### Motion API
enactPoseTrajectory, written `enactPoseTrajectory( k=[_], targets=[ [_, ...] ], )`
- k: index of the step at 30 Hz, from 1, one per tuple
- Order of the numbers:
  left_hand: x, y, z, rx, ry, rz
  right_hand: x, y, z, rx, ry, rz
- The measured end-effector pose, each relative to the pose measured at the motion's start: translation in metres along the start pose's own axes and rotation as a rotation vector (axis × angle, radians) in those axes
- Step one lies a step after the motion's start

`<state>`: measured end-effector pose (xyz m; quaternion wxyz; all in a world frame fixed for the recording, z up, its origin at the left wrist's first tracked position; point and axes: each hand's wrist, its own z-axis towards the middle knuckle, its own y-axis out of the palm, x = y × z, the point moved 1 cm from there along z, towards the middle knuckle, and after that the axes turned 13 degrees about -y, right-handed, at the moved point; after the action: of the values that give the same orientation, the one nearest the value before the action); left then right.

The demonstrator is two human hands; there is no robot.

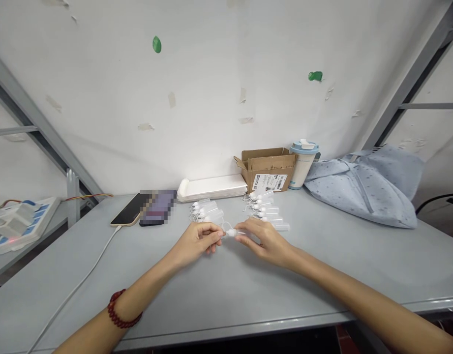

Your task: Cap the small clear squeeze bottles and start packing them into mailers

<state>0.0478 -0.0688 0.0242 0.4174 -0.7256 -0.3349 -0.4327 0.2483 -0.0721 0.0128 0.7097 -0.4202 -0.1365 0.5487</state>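
Note:
My right hand [265,241] is closed around a small clear squeeze bottle [242,233], held lying sideways with its white nozzle end pointing left. My left hand [202,237] pinches at the tip of that nozzle end, thumb against forefinger. A thin white loop arches up beside the nozzle, between the two hands. Behind my left hand lies a group of similar bottles [210,215] with white tops and thin loops. Another group of these bottles [269,210] rests just beyond my right hand. The fingers partly hide the held bottle's body.
Along the wall stand a white stack [217,187], an open cardboard box [268,167] and a lidded cup [303,167]. A light blue cloth bag [362,189] lies at right. Two phones [128,210] lie at left, one with a white cable [78,285]. A power strip [30,223] is far left.

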Motion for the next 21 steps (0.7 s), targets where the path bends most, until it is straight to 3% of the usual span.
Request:
enactPoseTrajectory(
  k=[21],
  targets=[
    [0.0068, -0.006, 0.001, 0.034, 0.006, 0.029, 0.0027, -0.0096, 0.0082, -0.13, -0.006, -0.021]
  ],
)
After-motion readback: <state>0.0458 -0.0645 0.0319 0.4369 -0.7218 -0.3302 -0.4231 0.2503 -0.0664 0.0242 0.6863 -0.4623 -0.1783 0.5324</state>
